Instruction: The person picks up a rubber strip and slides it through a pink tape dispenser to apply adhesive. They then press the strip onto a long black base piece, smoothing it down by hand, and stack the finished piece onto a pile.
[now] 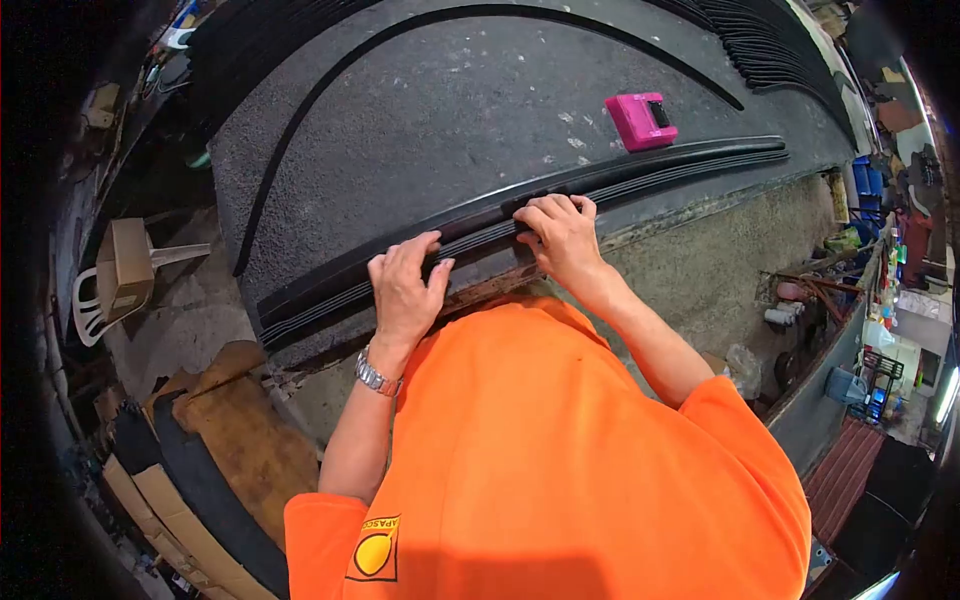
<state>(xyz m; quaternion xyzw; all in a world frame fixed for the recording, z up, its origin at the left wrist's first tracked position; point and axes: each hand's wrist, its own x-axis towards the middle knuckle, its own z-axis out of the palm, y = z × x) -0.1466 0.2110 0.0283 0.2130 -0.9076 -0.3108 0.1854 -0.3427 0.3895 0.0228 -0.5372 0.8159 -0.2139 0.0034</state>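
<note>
A bundle of long black ribbed strips [660, 188], which look like rubber, lies along the near edge of the dark worktable. My left hand [405, 285] curls its fingers over the left half of the bundle, with the thumb on the near side. To the right, my right hand [562, 235] grips the same bundle, its fingertips on the far side and partly hidden. Just behind runs a smoother, shiny black strip [480, 203]. A metal watch is on my left wrist.
On the table [420, 120] lie a pink box [632, 122] with a black part and one thin curved strip [335, 75]. Several black strips [765, 50] are stacked at the back right. A cardboard box [125, 262] on a white chair stands left, with brown sheets [245, 420] below.
</note>
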